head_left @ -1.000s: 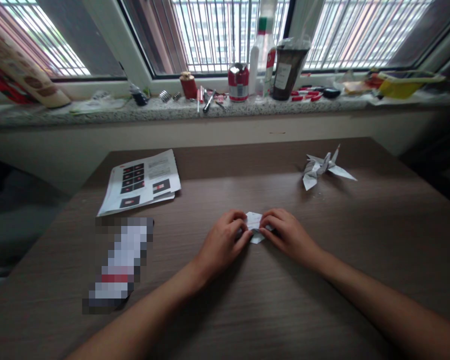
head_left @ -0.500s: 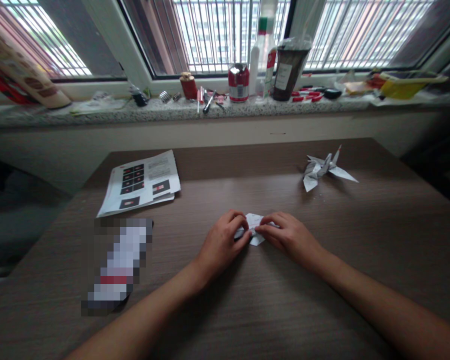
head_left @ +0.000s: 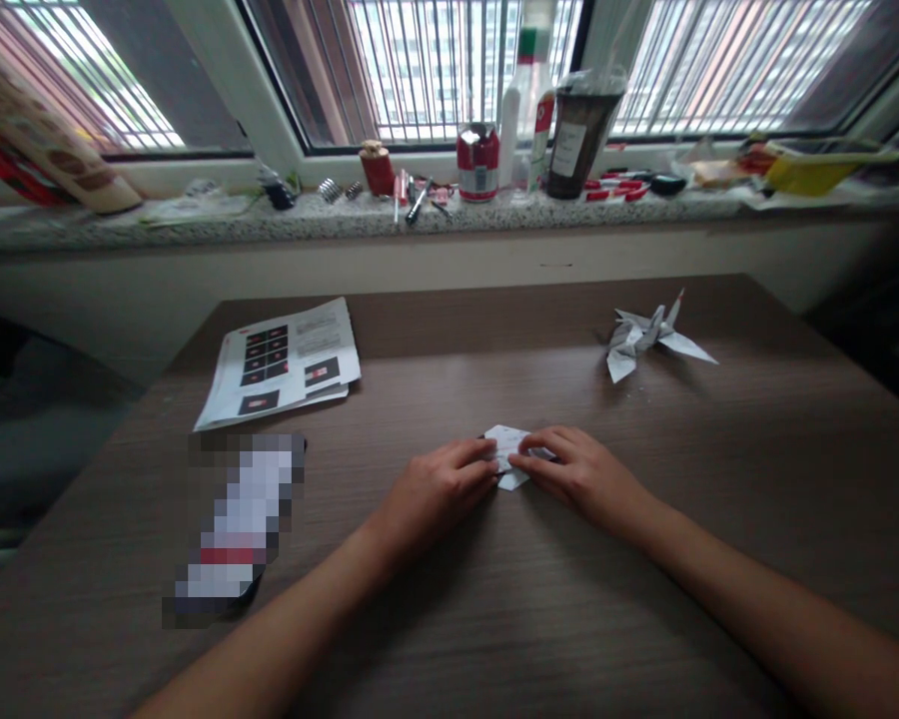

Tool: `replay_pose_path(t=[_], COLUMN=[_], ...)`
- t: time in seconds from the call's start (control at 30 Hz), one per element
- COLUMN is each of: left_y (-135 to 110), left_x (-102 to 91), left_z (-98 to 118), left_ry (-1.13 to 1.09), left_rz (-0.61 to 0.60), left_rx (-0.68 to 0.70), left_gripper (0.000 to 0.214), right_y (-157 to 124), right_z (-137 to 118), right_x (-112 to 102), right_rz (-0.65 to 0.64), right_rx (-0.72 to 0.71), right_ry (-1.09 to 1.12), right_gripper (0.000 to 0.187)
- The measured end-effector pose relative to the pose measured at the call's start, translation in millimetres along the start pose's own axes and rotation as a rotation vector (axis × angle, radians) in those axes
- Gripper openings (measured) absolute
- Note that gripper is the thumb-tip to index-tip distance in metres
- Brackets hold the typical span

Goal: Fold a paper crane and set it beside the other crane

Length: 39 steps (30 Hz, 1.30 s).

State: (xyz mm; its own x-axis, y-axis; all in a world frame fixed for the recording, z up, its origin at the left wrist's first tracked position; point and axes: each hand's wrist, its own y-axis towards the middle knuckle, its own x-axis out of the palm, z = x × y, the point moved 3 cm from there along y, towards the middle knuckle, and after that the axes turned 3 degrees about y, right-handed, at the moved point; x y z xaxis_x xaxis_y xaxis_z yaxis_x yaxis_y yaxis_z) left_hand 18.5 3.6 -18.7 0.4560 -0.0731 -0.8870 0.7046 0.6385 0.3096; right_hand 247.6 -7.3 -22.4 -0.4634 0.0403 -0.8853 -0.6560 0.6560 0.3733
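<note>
A small piece of folded white paper (head_left: 506, 444) lies on the brown table (head_left: 435, 369) between my two hands. My left hand (head_left: 446, 479) has its fingers close together, their tips gripping the paper's left edge; the thumb is mostly hidden. On the other side, my right hand (head_left: 569, 464) pinches the paper's right part between thumb and fingers. Both hands cover the outer ends of the paper. Farther back on the right stands a folded paper crane (head_left: 653, 335), apart from both hands.
Printed sheets (head_left: 285, 364) lie at the back left, with a blurred-out phone-like object (head_left: 244, 519) in front of them. Along the windowsill (head_left: 345, 232) are a red can (head_left: 477, 165), a dark drink cup (head_left: 575, 140), a bottle (head_left: 522, 110) and a yellow container (head_left: 813, 172).
My left hand has shifted slightly left and its fingers have straightened from a curled pinch. More of the paper's middle shows. My right hand stays almost in place.
</note>
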Motion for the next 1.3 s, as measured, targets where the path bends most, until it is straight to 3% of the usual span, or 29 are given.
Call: replay_pose_path(t=[0.3, 1.3], left_y=[-2, -7], left_x=[-4.0, -2.3], left_z=[3, 4], left_ry=[0.028, 0.081], left_rz=[-0.062, -0.117], left_rx=[0.097, 0.086], left_gripper=[0.031, 0.04], right_y=[1, -9], right_z=[-2, -4], right_x=[-2, -5], right_rz=[-0.03, -0.122], right_rx=[-0.015, -0.019], right_ry=[-0.022, -0.027], right_gripper=[0.033, 0.046])
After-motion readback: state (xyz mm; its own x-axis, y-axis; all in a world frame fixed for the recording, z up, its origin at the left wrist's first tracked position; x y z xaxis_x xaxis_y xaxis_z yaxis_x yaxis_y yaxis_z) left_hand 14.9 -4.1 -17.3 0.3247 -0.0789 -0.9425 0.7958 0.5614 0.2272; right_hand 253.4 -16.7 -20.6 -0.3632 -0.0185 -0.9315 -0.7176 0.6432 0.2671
